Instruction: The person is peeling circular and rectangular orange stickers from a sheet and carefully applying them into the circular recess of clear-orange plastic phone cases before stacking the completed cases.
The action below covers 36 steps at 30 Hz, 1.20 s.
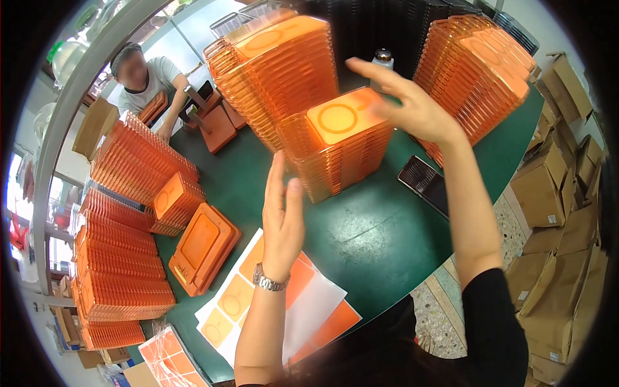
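Note:
A short stack of clear orange plastic trays (348, 158) stands in front of me, with a flat orange sheet printed with a ring (338, 119) on its top. My left hand (284, 216) is upright at the stack's near left side, fingers stretched and holding nothing. Over the stack's right top corner is my right hand (412, 103), somewhat blurred, its fingers spread; whether it touches the top I cannot tell. Just behind rises a taller stack of the same trays (277, 71).
Another tall tray stack (471, 77) stands right, by a dark phone (425, 180). Printed sheets (309, 297) and an orange mould-like block (205, 248) lie near left. Several tray stacks (122, 271) line the left edge. Across sits a person (148, 84). Cardboard boxes (548, 187) fill the right.

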Each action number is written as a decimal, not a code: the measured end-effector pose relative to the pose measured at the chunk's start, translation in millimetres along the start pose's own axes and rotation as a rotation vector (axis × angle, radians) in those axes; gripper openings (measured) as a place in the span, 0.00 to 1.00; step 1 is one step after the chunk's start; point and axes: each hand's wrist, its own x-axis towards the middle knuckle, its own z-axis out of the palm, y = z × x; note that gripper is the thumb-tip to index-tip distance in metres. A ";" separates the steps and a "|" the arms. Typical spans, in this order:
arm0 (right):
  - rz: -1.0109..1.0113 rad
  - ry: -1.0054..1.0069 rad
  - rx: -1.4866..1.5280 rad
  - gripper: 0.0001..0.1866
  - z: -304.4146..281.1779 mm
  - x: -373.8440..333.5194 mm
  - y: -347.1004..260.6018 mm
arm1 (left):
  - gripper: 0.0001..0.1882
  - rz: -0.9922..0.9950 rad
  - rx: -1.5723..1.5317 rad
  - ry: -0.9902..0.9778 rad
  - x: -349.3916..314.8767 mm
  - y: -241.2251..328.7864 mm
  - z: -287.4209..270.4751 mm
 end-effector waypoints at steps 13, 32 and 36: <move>0.443 0.307 0.850 0.51 117.5 -62.3 61.8 | 0.40 -0.381 -0.729 -0.003 14.9 -53.2 35.5; 0.408 0.259 0.862 0.47 125.2 -53.6 60.7 | 0.43 -0.396 -0.704 0.036 11.8 -34.1 28.0; 0.496 0.235 0.911 0.49 114.4 -48.7 39.0 | 0.46 -0.363 -0.700 0.018 11.6 -51.0 12.8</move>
